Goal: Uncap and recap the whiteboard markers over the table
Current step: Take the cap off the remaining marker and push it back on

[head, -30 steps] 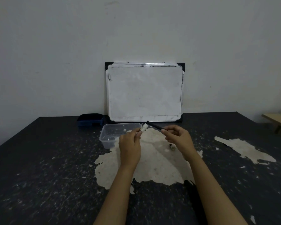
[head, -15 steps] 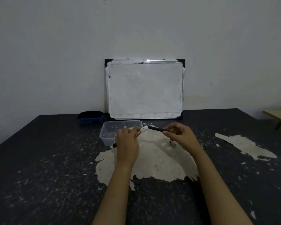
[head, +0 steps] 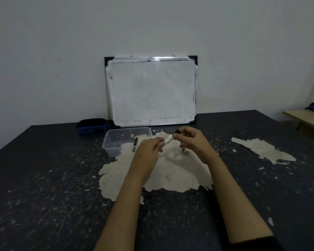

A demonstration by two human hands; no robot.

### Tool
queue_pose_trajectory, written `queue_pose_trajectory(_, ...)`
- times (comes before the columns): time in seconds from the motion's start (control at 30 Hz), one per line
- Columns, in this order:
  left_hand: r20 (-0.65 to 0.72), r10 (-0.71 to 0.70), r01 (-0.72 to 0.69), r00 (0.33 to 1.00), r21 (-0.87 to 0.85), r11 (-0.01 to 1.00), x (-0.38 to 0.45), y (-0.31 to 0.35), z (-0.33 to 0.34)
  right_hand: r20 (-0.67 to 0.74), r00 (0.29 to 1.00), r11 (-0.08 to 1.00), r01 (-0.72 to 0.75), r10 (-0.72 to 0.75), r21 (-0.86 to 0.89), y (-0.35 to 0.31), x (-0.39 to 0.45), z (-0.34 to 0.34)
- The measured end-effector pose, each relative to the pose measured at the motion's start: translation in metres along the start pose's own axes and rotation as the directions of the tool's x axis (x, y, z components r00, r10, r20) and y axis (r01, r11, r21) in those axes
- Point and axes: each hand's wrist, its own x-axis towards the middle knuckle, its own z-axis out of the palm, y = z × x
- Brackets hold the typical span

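Note:
My left hand (head: 148, 153) grips the white barrel of a whiteboard marker (head: 168, 140) above the table. My right hand (head: 190, 141) pinches the marker's black cap (head: 177, 131), which touches the end of the barrel. I cannot tell whether the cap is fully seated. A second, dark marker (head: 135, 144) lies by the near right side of the clear plastic container (head: 112, 142). A small red and white piece (head: 185, 151) lies on the table under my right hand.
A whiteboard (head: 152, 91) leans on the wall at the back of the black table (head: 43, 178), whose top has pale worn patches. A dark blue eraser (head: 92, 125) sits left of the board. A wooden bench (head: 308, 118) stands at far right.
My hands have come closer together, so less of the black cap shows between them. The second marker near the container has come into view.

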Motion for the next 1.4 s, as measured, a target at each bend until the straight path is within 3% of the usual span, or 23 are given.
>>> queue_pose_trajectory(0.07,0.053,-0.12,0.131,0.991,-0.318,0.939,-0.001,0.01,0.005,-0.046,0.998,0.993,0.038,-0.033,0.109,-0.004,0.001,0.005)
queue_pose_trajectory(0.13,0.083,-0.188,0.205,0.979,-0.469,0.859,-0.002,0.016,0.011,-0.091,0.99,0.99,0.113,-0.105,0.084,-0.007,0.0,0.009)
queue_pose_trajectory(0.27,0.107,-0.247,0.264,0.963,-0.563,0.784,-0.003,0.018,0.016,-0.119,0.965,0.969,0.24,-0.232,0.056,-0.009,-0.003,0.012)
queue_pose_trajectory(0.47,0.148,-0.281,0.308,0.948,-0.65,0.695,-0.002,0.019,0.018,-0.104,0.954,0.958,0.27,-0.28,-0.099,-0.009,-0.001,0.012)
queue_pose_trajectory(0.57,0.152,-0.316,0.33,0.936,-0.685,0.65,-0.001,0.019,0.019,-0.231,0.953,0.979,0.18,-0.198,-0.096,-0.004,0.0,0.003)
queue_pose_trajectory(0.63,0.153,-0.353,0.346,0.923,-0.731,0.589,-0.001,0.017,0.02,-0.303,0.948,0.965,0.015,-0.097,-0.263,0.007,0.0,-0.008)
queue_pose_trajectory(0.73,0.16,-0.389,0.364,0.907,-0.761,0.536,-0.001,0.015,0.023,-0.293,0.948,0.859,-0.25,0.123,-0.446,0.021,-0.006,-0.016)
queue_pose_trajectory(1.0,0.119,-0.419,0.382,0.9,-0.681,0.625,-0.003,0.012,0.027,-0.246,0.951,0.765,-0.297,0.185,-0.571,0.028,-0.003,-0.02)
queue_pose_trajectory(1.1,0.102,-0.419,0.378,0.902,-0.655,0.655,-0.002,0.013,0.027,-0.244,0.964,0.86,-0.215,0.11,-0.462,0.026,-0.001,-0.021)
queue_pose_trajectory(1.2,0.086,-0.401,0.36,0.912,-0.633,0.685,-0.001,0.012,0.028,-0.227,0.973,0.988,-0.069,0.037,-0.136,0.015,-0.002,-0.015)
queue_pose_trajectory(1.27,0.075,-0.392,0.352,0.917,-0.615,0.705,-0.001,0.011,0.027,-0.221,0.975,1.0,0.005,-0.011,-0.026,0.007,-0.003,-0.009)
queue_pose_trajectory(1.4,0.067,-0.368,0.326,0.928,-0.626,0.708,0.0,0.011,0.024,-0.217,0.973,0.996,0.083,-0.073,0.036,-0.001,-0.004,-0.005)
